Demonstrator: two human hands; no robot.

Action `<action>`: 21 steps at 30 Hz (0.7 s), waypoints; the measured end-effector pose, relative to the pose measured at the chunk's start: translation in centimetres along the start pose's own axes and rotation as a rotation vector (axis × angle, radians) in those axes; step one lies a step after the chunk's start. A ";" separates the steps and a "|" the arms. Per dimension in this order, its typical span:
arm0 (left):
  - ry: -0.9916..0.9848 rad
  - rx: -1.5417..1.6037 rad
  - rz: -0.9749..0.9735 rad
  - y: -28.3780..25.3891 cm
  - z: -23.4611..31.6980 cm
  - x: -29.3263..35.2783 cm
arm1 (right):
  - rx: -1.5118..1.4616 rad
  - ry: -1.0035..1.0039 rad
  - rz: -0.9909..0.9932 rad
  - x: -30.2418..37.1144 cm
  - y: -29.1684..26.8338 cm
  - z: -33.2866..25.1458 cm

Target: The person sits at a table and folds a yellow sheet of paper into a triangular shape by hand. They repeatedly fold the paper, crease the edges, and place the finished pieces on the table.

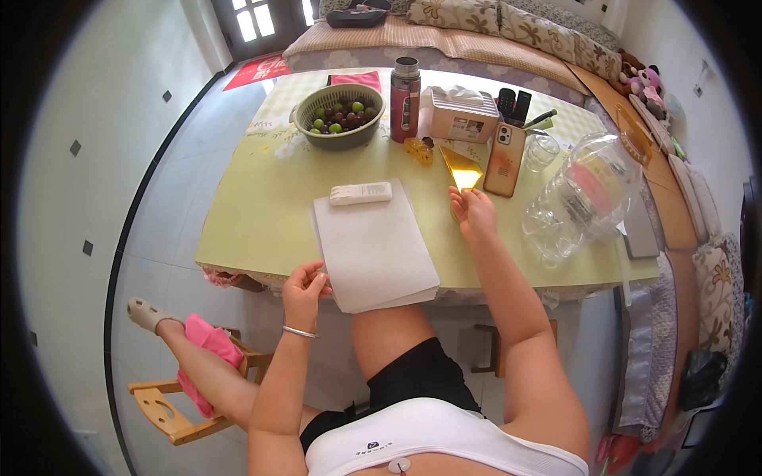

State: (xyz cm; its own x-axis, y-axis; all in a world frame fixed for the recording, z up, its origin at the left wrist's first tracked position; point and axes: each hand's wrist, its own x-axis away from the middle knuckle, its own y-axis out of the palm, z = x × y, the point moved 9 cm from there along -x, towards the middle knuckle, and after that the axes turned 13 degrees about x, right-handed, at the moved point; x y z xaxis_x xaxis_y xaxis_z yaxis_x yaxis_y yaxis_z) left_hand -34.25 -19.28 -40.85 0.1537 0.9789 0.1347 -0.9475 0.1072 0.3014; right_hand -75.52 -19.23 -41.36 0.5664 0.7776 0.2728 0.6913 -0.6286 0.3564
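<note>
A shiny gold folded foil sheet (pixel 463 171), roughly triangular, is pinched at its lower tip in my right hand (pixel 475 213), above the table's right-middle part. My left hand (pixel 306 284), with a silver bangle at the wrist, is at the lower left edge of a stack of white paper (pixel 377 250). Its fingers are loosely curled and apart, with nothing visible in them. The stack reaches slightly over the table's near edge. Across its top lies a white, long-handled device (pixel 361 193). A phone in a gold case (pixel 503 160) lies just right of the foil.
On the yellow table (pixel 262 214) stand a basket of grapes (pixel 305 131), a dark red thermos (pixel 405 107), a tissue box (pixel 460 119), remote controls (pixel 514 105), a glass (pixel 542 151) and a large clear plastic bottle (pixel 556 214). An amber-coloured ornament (pixel 418 151) lies near the thermos. A wooden stool (pixel 182 428) is at lower left.
</note>
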 end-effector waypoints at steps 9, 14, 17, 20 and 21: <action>0.002 -0.030 -0.010 -0.3 -0.1 0.2 | -0.023 0.078 -0.050 -0.4 3.0 0.9; 0.036 -0.071 -0.037 0.3 0.1 0.0 | -0.039 0.057 -0.011 -0.7 1.9 0.7; 0.053 -0.096 -0.052 0.1 -0.2 -0.2 | -0.018 0.036 -0.011 0.6 0.7 0.7; 0.125 -0.074 -0.004 -1.0 -0.7 0.6 | 0.024 0.038 -0.017 4.2 0.1 0.4; 0.133 -0.097 0.021 -1.3 -1.1 0.8 | 0.054 0.016 -0.047 5.1 -0.3 0.0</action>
State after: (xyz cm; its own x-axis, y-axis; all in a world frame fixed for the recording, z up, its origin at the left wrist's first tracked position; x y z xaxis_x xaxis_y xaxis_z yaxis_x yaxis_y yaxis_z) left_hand -33.21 -18.48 -42.19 0.1012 0.9948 0.0115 -0.9738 0.0967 0.2059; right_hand -72.86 -15.08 -40.08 0.5260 0.8060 0.2714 0.7401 -0.5911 0.3208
